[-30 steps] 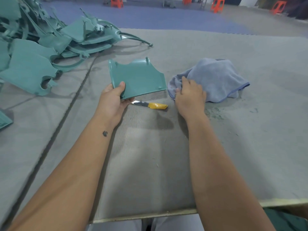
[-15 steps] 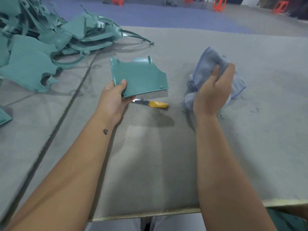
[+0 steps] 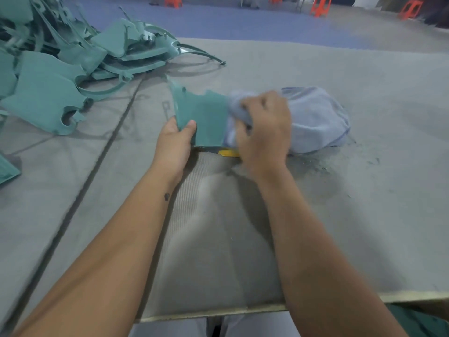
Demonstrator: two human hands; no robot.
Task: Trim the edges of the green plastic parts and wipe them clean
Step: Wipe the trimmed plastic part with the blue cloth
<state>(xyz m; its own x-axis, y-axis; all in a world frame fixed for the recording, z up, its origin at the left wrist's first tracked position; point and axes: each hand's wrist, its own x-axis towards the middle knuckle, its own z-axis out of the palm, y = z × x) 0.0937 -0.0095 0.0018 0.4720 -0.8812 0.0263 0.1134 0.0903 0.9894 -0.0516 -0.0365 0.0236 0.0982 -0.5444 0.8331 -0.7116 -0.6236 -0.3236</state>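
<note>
My left hand point(image 3: 175, 142) grips the near left edge of a green plastic part point(image 3: 202, 115), thumb on top, holding it tilted above the table. My right hand point(image 3: 263, 128) clutches a bunched grey-blue cloth point(image 3: 315, 117) and presses it against the right side of that part. The cloth's loose end trails to the right on the table. A yellow-handled knife point(image 3: 227, 152) lies on the table just under the part, mostly hidden by my hands.
A pile of green plastic parts point(image 3: 60, 69) fills the far left of the grey felt-covered table point(image 3: 364, 215). Another green piece point(image 3: 7, 170) pokes in at the left edge. Trimmed shavings point(image 3: 315, 164) are scattered near the cloth. Orange stools point(image 3: 320, 6) stand on the floor beyond.
My right hand picked the cloth up from the table, lifted it, then brought it left onto the green part. My left hand tilted the part more upright.
</note>
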